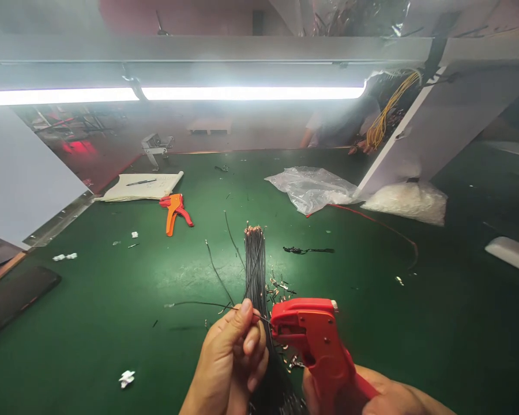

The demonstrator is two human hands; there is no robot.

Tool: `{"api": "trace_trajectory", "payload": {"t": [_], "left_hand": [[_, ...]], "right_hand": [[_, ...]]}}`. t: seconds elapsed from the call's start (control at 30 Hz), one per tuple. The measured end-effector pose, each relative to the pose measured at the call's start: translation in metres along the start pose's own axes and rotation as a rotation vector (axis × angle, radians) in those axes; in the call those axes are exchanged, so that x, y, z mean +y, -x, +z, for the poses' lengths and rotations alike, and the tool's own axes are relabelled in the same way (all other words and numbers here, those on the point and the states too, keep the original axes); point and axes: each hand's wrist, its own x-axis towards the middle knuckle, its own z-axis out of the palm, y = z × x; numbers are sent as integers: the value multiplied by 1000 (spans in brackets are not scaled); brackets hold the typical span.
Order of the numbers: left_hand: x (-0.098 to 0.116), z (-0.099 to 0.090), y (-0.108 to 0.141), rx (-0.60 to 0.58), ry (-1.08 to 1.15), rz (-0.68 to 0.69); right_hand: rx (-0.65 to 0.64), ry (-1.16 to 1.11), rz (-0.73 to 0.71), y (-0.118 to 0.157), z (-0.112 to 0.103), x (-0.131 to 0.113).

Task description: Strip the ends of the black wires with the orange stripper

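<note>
My left hand (236, 351) pinches a thin black wire (194, 304) between thumb and forefinger. One end of that wire runs off to the left; its short right end reaches the jaws of a red wire stripper (311, 334). The stripper's handles are wrapped by my right hand (384, 392), at the lower right. Behind my left hand lies a thick bundle of black wires (255, 259), with bare copper tips at its far end. Cut wire scraps (281, 285) are scattered on the right of the bundle.
An orange-and-red wire stripper (175, 212) lies beside an open notebook (142, 185) with a pen. Clear plastic bags (311, 187) rest at the back right. A lit tube lamp (251, 93) spans above the green table (134, 311). Another person (341, 124) is partly visible behind.
</note>
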Motion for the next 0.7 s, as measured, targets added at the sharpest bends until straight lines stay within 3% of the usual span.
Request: {"api": "trace_trajectory", "payload": {"t": [0.2, 0.43, 0.7], "left_hand": [[-10, 1, 0, -3, 90, 8], [-14, 2, -1, 9, 124, 34], [-26, 0, -2, -24, 109, 3]], "right_hand": [[12, 36, -9, -2, -2, 9], [51, 94, 46, 4, 0, 0], [75, 114, -29, 8, 0, -1]]}}
